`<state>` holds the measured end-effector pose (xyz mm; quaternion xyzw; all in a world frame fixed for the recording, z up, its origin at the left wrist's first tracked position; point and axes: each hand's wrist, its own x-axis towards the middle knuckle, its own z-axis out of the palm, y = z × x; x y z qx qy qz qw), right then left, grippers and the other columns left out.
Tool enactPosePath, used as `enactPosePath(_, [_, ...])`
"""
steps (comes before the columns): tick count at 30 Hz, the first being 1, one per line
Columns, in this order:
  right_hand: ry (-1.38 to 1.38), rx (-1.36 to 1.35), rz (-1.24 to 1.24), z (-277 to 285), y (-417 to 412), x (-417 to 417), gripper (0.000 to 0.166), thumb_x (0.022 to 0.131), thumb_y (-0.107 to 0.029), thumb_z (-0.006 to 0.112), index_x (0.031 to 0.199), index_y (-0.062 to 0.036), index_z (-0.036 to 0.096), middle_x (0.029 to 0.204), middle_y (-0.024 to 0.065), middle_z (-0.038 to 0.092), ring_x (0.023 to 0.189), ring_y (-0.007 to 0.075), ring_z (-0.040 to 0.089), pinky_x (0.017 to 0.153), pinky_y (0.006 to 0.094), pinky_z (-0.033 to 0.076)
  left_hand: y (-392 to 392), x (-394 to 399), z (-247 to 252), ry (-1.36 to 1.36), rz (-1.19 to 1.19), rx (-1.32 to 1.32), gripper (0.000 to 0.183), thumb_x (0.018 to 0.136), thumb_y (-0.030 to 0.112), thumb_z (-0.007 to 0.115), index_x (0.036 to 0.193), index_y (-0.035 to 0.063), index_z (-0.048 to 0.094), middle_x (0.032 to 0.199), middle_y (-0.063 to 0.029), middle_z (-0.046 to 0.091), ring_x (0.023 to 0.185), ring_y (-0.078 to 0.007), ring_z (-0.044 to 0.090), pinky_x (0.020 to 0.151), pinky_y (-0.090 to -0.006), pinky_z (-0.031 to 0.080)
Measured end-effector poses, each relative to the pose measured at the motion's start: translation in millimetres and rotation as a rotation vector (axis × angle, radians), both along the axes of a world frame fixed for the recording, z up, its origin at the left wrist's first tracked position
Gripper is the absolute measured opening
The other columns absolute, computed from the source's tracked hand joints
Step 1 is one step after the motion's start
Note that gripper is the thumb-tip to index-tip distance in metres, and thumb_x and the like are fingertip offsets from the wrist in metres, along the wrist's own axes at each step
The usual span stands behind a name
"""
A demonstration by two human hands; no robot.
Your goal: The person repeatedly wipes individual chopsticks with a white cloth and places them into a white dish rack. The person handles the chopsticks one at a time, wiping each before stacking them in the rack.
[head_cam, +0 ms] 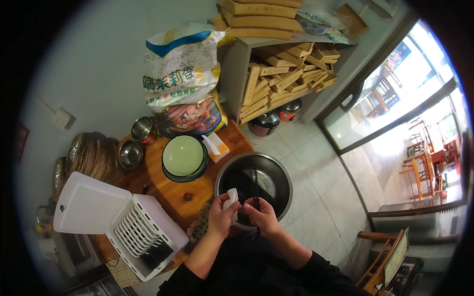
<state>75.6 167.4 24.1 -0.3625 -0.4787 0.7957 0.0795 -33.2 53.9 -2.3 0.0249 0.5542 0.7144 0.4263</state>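
Note:
A crumpled white tissue (231, 199) is pinched in my left hand (221, 214), over the near left rim of a large steel basin (286, 177). My right hand (263, 216) grips dark chopsticks (256, 185) that point away from me over the basin; how many I hold is unclear. My fingertips nearly meet. More dark sticks seem to lie inside the basin. Left of the basin, on the wooden table (155, 188), are an opened tissue pack (218, 150) and a green plate (183, 155) stacked on dark-rimmed dishes.
An open white plastic box (148, 236) with slatted racks stands at the left. Behind are steel bowls (130, 153), woven mats (90, 157) and a large rice bag (181, 70). A shelf (237, 81) of wooden trays stands beyond; glass doors (344, 151) are at the right.

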Motion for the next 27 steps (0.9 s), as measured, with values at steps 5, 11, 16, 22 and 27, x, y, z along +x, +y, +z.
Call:
enactPosePath(5, [0.006,0.123,-0.084,-1.2,-23.2,1.9,0.010,0.088,-0.013,0.069,0.089,-0.0050,0.062,0.073,-0.0036,0.059,0.065,0.0041,0.052,0.059,0.0208,0.042,-19.4,2.9,15.2,0.204,-0.248,0.044,0.044,0.089,0.002,0.061,0.132,0.0014,0.051,0.123,-0.0091,0.058,0.110,-0.0154,0.055,0.096,-0.0283,0.043])
enactPosePath(11, [0.003,0.038,-0.161,15.2,-49.9,24.2,0.009,0.090,-0.011,0.066,0.083,-0.0070,0.062,0.071,-0.0053,0.057,0.059,0.0027,0.049,0.051,0.0199,0.037,-45.7,7.3,7.4,0.059,-0.387,-0.057,0.027,0.094,0.011,0.056,0.119,-0.0002,0.056,0.112,-0.0078,0.061,0.099,-0.0115,0.057,0.087,-0.0274,0.046])
enactPosePath(16, [0.007,0.052,-0.334,21.5,-61.8,51.0,0.012,0.093,-0.017,0.064,0.084,-0.0097,0.059,0.065,-0.0055,0.052,0.046,0.0014,0.039,0.040,0.0193,0.028,-50.4,38.4,25.2,0.339,-0.565,0.115,0.026,0.095,0.014,0.055,0.115,-0.0015,0.055,0.103,-0.0066,0.064,0.090,-0.0117,0.059,0.081,-0.0268,0.048])
enactPosePath(22, [-0.072,0.109,-0.296,4.6,-29.4,114.1,0.022,0.095,-0.024,0.059,0.081,-0.0075,0.056,0.059,-0.0043,0.049,0.046,0.0031,0.038,0.042,0.0199,0.029,-18.8,79.4,-9.5,-0.173,-0.120,-0.011,0.025,0.094,0.008,0.054,0.116,-0.0015,0.052,0.108,-0.0094,0.061,0.095,-0.0177,0.060,0.084,-0.0313,0.049])
enactPosePath(27, [0.037,0.025,-0.411,7.0,13.8,160.8,0.022,0.099,-0.023,0.050,0.089,-0.0045,0.055,0.063,0.0006,0.056,0.046,0.0050,0.040,0.043,0.0208,0.030,48.0,105.7,-5.7,0.113,0.001,-0.048,0.024,0.091,0.006,0.056,0.114,-0.0019,0.051,0.107,-0.0105,0.059,0.095,-0.0184,0.059,0.086,-0.0315,0.048])
